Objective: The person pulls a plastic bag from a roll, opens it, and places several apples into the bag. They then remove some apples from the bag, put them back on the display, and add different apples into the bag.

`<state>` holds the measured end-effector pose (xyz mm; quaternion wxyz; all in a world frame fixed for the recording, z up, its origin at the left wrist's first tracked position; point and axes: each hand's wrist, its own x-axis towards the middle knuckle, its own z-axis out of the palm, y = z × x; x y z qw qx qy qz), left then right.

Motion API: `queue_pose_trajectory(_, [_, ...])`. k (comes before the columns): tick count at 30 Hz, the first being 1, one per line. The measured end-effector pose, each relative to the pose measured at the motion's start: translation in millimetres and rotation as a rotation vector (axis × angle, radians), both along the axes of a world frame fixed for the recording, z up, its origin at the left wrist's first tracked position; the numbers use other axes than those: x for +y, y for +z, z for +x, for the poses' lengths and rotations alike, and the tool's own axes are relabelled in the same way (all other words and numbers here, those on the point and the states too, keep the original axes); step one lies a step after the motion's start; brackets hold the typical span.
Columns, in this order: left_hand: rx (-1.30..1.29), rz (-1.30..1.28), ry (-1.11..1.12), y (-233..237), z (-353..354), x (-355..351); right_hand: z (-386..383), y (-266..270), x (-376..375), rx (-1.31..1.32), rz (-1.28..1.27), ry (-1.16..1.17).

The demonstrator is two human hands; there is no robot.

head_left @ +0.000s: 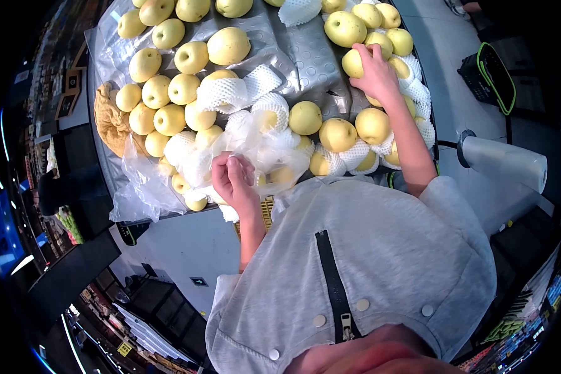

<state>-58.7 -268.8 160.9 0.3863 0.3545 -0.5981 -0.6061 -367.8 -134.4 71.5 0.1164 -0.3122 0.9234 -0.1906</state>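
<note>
Shirt (386, 249) at six o'clock. Toward ten, the left hand (235, 179) pinches a bag (274, 149) with curled fingers; tugging could tear it. At one, the right hand's fingers wrap a fruit (351, 64); a loose grip could drop it.

Glossy plastic bag (272, 147); smooth fruit (350, 63); foam netting (220, 95).
</note>
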Motion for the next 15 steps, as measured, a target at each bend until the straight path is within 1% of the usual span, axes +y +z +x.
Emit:
queue_pose_trajectory(2, [0.034, -0.024, -0.026, 1, -1, 2, -5, 1, 2, -0.034, -0.049, 0.011])
queue_pose_trajectory(4, [0.070, -0.061, -0.056, 2, -1, 4, -7, 0, 7, -0.077, -0.153, 0.008])
queue_pose_trajectory(5, [0.050, -0.042, -0.036, 6, -2, 7, -9, -2, 9, -0.103, -0.207, 0.013])
queue_pose_trajectory(6, [0.058, -0.046, -0.053, 6, -2, 8, -11, -10, 13, -0.099, -0.334, 0.043])
queue_pose_trajectory(7, [0.065, -0.051, -0.068, 6, -1, 8, -10, -6, 15, -0.101, -0.452, 0.092])
queue_pose_trajectory(9, [0.101, -0.062, -0.053, 8, -5, 10, -7, 5, 21, -0.689, -0.788, 0.100])
queue_pose_trajectory(11, [0.099, -0.098, -0.067, 10, -5, 10, 1, 22, 26, -0.995, -1.019, 0.129])
queue_pose_trajectory(12, [0.085, -0.125, -0.079, 13, -5, 10, 3, 20, 31, -1.208, -1.065, 0.066])
queue_pose_trajectory(13, [0.081, -0.133, -0.087, 15, -4, 11, 10, 43, 30, -1.314, -0.986, 0.206])
queue_pose_trajectory(15, [0.113, -0.178, -0.090, 14, -5, 12, 23, 59, 21, -1.383, -0.859, 0.345])
